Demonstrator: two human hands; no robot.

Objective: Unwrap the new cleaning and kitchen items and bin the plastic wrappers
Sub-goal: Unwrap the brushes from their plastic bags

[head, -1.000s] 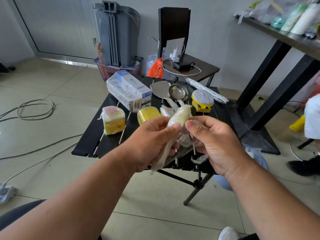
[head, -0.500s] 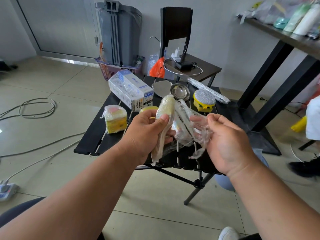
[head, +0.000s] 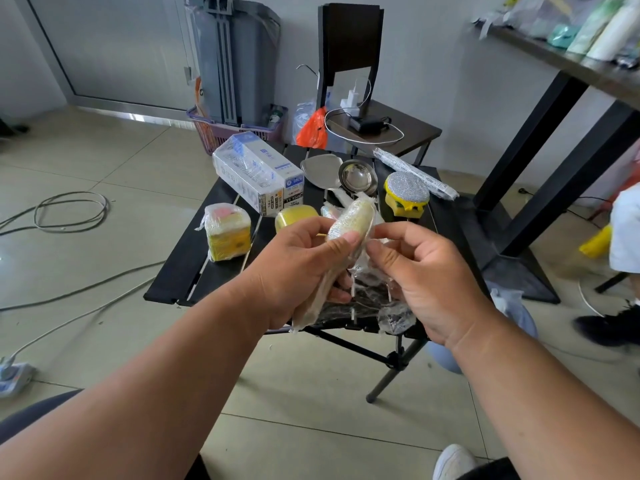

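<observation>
Both hands have drawn back together since half a second ago, when they were spread with the film stretched between them. Now the left hand (head: 298, 268) grips a pale wooden utensil still in wrap (head: 349, 230), thumb pressed on its rounded upper end and the handle running down through the curled fingers to poke out below the palm. Close beside it, the right hand (head: 426, 271) pinches the loose plastic wrapper (head: 377, 299), which hangs crumpled beneath and between the two hands; exactly where the fingertips catch the film is hidden.

Just beyond the hands, on the black slatted surface (head: 180, 278), lies a yellow sponge (head: 296, 216), partly hidden by the left knuckles. Further out to the left sits a wrapped sponge pack (head: 227, 232), and past it a long white and blue box in film (head: 258, 176). Straight ahead rest a steel spatula (head: 318, 169) and a steel ladle (head: 358, 176), touching side by side. Beyond the right hand stands a yellow scrubber with a silver top (head: 407, 194), and farther still a long wrapped roll (head: 414, 171) at the surface's far corner.

Behind the surface is a dark side table (head: 412, 129) carrying a charger and white cable, with an orange bag (head: 313, 129) by it. A grey bin (head: 232, 57) stands against the wall.
</observation>
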